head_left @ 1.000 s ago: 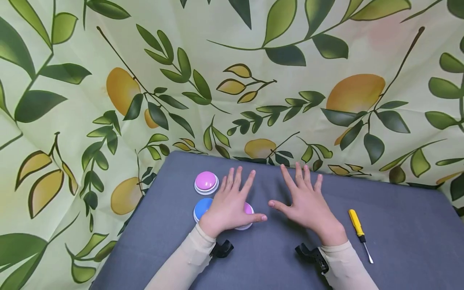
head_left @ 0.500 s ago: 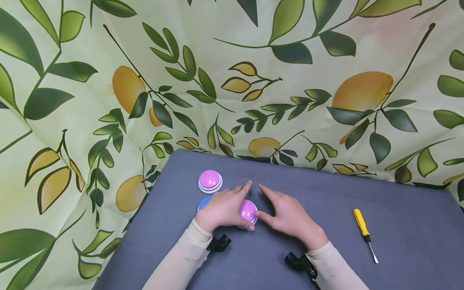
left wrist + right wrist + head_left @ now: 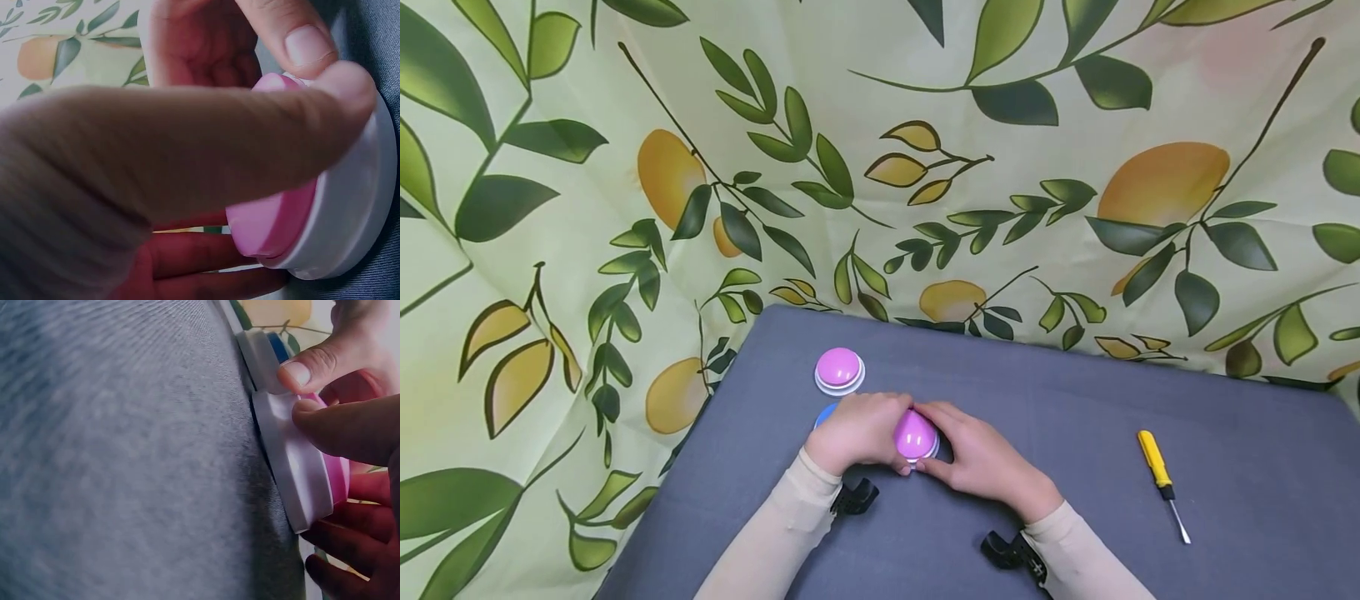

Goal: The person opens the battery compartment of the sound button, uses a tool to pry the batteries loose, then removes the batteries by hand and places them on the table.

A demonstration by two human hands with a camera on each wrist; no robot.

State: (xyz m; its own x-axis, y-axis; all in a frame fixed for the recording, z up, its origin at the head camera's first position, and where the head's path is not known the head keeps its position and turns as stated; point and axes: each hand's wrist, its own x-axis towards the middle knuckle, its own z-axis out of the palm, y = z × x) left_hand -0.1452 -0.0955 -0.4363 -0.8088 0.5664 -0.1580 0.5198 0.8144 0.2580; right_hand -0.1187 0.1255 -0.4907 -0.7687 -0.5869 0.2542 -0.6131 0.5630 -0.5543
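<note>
The left hand (image 3: 859,432) and right hand (image 3: 988,454) pinch the pink button (image 3: 915,435) at the table (image 3: 1060,417), thumbs on its near edge, likely steadying it. Left of that button is a partly covered blue button (image 3: 824,413); farther back, another pink button (image 3: 839,368); well right, a screwdriver (image 3: 1162,483).

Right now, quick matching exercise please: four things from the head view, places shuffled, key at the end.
Things
1. screwdriver
2. blue button
3. near pink button
4. far pink button

Places in the head view
A. between the left hand and the right hand
B. toward the far edge of the grey surface, clear of both hands
C. right of the right hand
D. mostly hidden by the left hand

Pairs: 1-C, 2-D, 3-A, 4-B
</note>
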